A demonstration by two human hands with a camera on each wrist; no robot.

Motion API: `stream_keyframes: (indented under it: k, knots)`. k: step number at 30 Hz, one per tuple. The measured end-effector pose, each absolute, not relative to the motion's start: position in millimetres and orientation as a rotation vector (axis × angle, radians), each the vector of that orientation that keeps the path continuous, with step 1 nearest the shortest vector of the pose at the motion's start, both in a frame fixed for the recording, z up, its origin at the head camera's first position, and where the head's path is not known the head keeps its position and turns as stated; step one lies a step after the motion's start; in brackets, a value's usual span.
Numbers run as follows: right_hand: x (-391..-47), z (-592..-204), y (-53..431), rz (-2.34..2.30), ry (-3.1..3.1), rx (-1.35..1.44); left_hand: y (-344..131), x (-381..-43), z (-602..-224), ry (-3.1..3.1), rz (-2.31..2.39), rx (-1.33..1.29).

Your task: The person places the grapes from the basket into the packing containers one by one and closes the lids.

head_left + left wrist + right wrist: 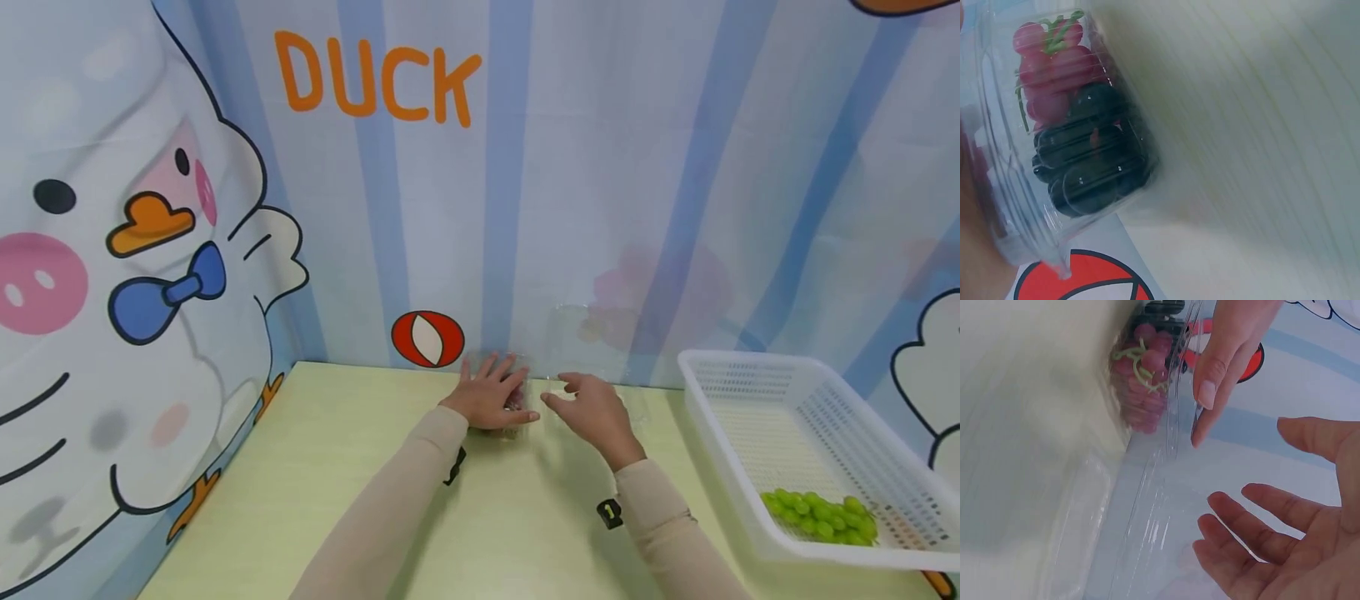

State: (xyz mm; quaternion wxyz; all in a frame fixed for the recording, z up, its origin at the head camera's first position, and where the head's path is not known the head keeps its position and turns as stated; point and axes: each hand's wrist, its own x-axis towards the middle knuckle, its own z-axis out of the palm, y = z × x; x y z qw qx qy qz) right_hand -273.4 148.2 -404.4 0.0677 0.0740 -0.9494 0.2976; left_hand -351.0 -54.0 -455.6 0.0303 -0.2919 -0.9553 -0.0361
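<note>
My left hand (491, 396) lies with straight, spread fingers on top of a clear plastic clamshell box (1007, 169), its lid down beneath the palm. Inside that box are red grapes (1054, 72) with green stems and very dark grapes (1094, 178). To its right, my right hand (596, 412) hangs in the air, fingers loosely bent and holding nothing. Beside and behind it stands a second clear plastic box (1082, 519), with its see-through lid (592, 329) raised against the backdrop. Parts of both boxes are hidden by the hands.
A white plastic basket (731, 467) stands at the right of the pale yellow table (300, 467), with a bunch of green grapes (821, 517) in its near end. Behind the table hangs a striped blue backdrop (562, 167) printed with a duck.
</note>
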Motion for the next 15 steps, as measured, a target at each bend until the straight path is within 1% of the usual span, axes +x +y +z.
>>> stream_keyframes:
  k: [15]
  knots:
    - [-263.3, -399.9, 194.1, 0.742, -2.913, 0.255, -35.2, -359.9, -458.5, -2.949, -0.064, -0.91]
